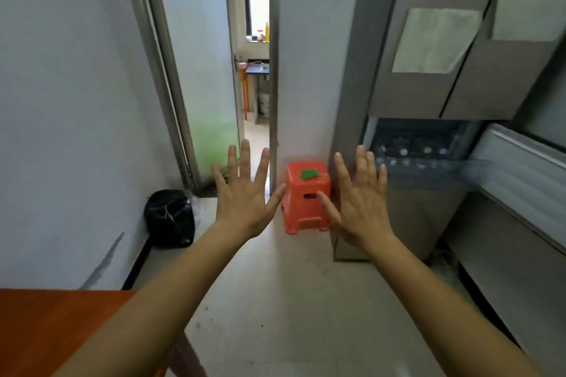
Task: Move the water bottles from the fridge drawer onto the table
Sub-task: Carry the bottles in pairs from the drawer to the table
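Note:
The grey fridge (428,76) stands at the right with its lower drawer (425,176) pulled out. Inside the drawer I see the pale caps of several water bottles (413,151), blurred. The brown table (46,327) shows only as a corner at the lower left. My left hand (245,196) and my right hand (361,202) are held up in front of me, backs toward the camera, fingers spread, holding nothing. Both hang above the floor, left of the drawer.
An orange plastic stool (306,196) with a green patch stands on the floor beside the fridge. A black bag (170,217) sits by the left wall. A half-open door (202,70) leads to another room. A white open drawer front (526,174) juts out at right.

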Motion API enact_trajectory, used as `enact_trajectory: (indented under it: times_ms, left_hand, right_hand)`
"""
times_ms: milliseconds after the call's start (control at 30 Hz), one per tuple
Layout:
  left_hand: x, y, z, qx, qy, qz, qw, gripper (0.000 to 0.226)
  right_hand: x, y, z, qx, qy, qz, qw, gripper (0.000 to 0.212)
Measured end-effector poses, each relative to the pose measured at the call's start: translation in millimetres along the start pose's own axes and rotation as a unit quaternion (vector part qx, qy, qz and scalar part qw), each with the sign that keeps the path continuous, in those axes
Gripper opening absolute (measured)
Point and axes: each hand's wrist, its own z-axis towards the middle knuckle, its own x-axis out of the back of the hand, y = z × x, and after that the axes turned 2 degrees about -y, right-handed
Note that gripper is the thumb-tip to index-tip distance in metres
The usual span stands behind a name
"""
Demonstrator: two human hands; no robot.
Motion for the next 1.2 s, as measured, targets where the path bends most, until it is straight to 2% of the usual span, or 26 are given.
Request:
enact_trajectory:
  times_ms: [100,267,400,500,800,933,1200]
  left_hand:
    - [-16.1,74.9,23.0,-0.045,-0.017,-0.015,0.999,0.083]
    - [-59.4,192.4,66.1,-0.086,-0.030,-0.025,0.996,0.080]
    - [-100.6,260.2,88.3,-0.097,-0.072,0.000,0.993,0.082]
    - [-122.3,287.9,104.2,-0.095,-0.099,0.023,0.990,0.079]
    - [-186.4,334.8,186.5,-0.105,-0.122,0.008,0.987,0.078]
    - [-235.2,358.2,248.8,-0.108,-0.152,-0.029,0.982,0.075]
    - [-309.6,411.7,386.4,-0.161,-0.217,-0.073,0.960,0.074]
  right_hand:
    - [2.4,76.3,-19.9,-0.057,0.008,-0.014,0.998,0.084]
    - [-7.5,206.5,-32.7,-0.105,-0.001,-0.045,0.994,0.092]
    - [-14.1,291.6,-30.6,-0.132,-0.047,-0.054,0.989,0.094]
    - [-23.4,333.6,-23.4,-0.163,-0.076,-0.042,0.983,0.094]
    - [-86.4,408.4,35.3,-0.185,-0.135,-0.028,0.973,0.087]
    - [-128.6,447.9,73.5,-0.178,-0.169,-0.051,0.968,0.083]
    - [-182.5,532.7,165.0,-0.220,-0.217,-0.092,0.947,0.082]
